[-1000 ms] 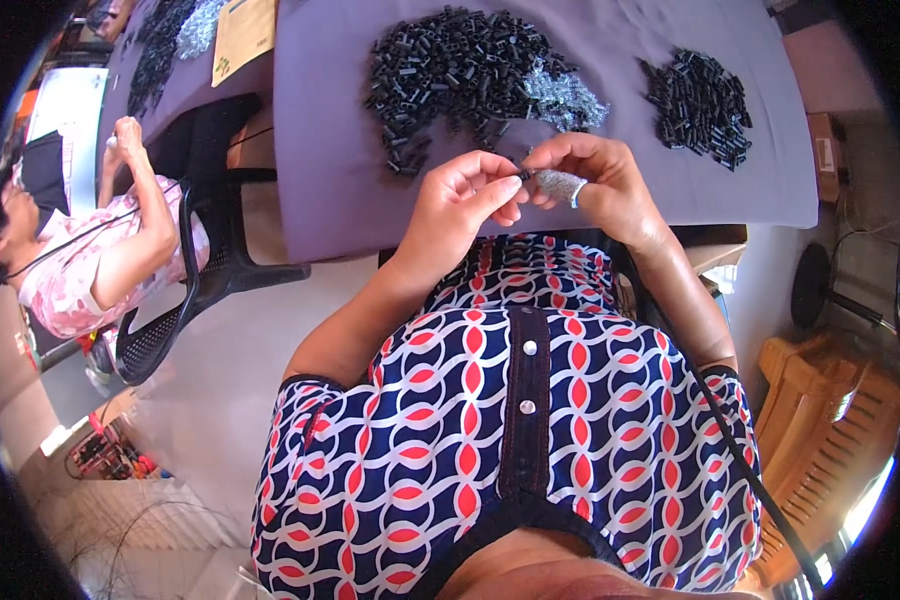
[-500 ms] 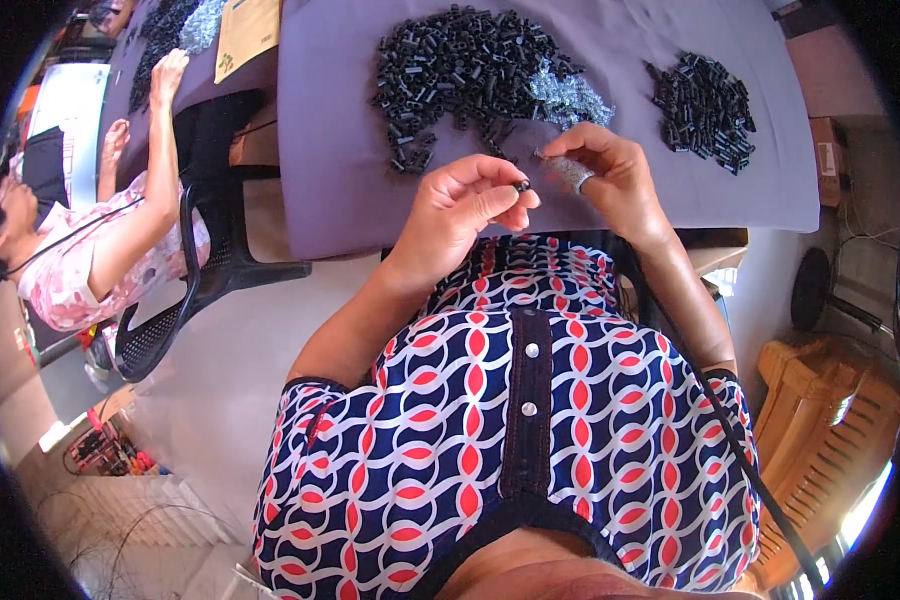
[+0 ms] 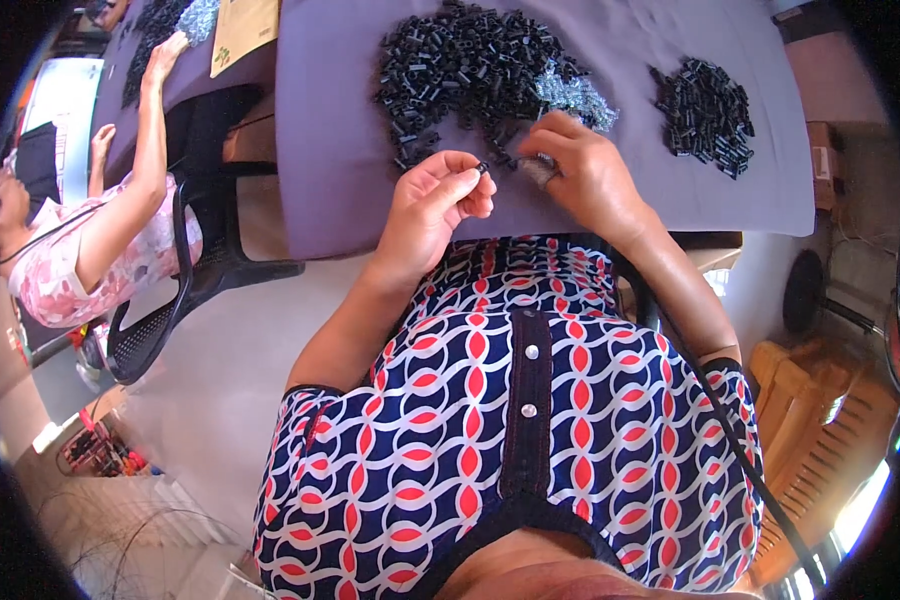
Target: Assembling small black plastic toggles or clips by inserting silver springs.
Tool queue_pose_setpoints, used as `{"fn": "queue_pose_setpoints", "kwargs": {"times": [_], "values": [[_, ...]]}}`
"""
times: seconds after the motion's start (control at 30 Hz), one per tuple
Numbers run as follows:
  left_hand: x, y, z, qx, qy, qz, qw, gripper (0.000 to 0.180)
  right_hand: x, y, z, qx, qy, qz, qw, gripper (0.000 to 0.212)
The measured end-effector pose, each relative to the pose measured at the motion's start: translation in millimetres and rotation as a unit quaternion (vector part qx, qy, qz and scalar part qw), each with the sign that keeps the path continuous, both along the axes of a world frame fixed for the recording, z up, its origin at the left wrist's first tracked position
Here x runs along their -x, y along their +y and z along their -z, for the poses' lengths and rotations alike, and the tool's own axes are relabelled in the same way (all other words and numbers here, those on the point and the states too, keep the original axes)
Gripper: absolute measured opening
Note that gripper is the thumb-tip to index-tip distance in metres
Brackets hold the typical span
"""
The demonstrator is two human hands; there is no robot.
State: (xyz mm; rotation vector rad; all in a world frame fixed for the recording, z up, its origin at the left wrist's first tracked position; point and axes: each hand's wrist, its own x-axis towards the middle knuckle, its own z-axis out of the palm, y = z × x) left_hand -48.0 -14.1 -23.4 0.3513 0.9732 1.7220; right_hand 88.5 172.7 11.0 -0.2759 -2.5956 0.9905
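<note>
Between thumb and forefinger, my left hand pinches a small black tubular piece. My right hand hovers at the near edge of a big heap of loose black pieces, its fingers curled together. A grey wrap covers one of its fingers. What those fingertips hold, if anything, is hidden. Just beyond the right hand lies a small pile of clear or silvery little parts, against the black heap.
A second pile of black pieces lies right on the grey-covered table. To the left, a person sits by a black chair, reaching toward similar piles beside a tan envelope. A wooden chair stands at right.
My left hand has moved left with its black piece. My right hand has shifted left and away from me, toward the heap, and its fingers have turned downward.
</note>
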Motion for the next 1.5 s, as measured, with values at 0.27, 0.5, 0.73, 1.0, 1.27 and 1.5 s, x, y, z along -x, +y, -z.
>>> {"fn": "queue_pose_setpoints", "kwargs": {"times": [0.27,0.5,0.73,1.0,1.27,1.5], "values": [[-1.5,-0.6,-0.8,0.009,0.000,-0.010,1.000,0.016,3.1,-0.8,3.6,-0.075,-0.038,-0.061,0.995,0.028],[-5.2,6.2,-7.2,0.072,0.076,0.017,0.994,0.016,-6.5,3.1,-8.8,0.129,-0.038,-0.039,0.990,0.040],[-15.0,15.8,-11.7,0.087,0.090,0.031,0.992,0.017,-13.3,1.6,2.6,0.441,0.049,-0.049,0.895,0.023],[-23.3,21.1,-21.1,0.060,0.093,0.042,0.993,0.017,-23.4,10.3,4.4,0.554,0.003,-0.077,0.829,0.022],[-23.2,17.6,-26.3,0.106,0.148,0.085,0.980,0.017,-25.9,0.5,-14.4,0.379,0.014,-0.069,0.923,0.024],[-5.6,13.6,-25.1,0.118,-0.061,0.196,0.972,0.017,-25.4,5.1,-38.4,0.131,0.016,-0.169,0.977,0.033]]}}
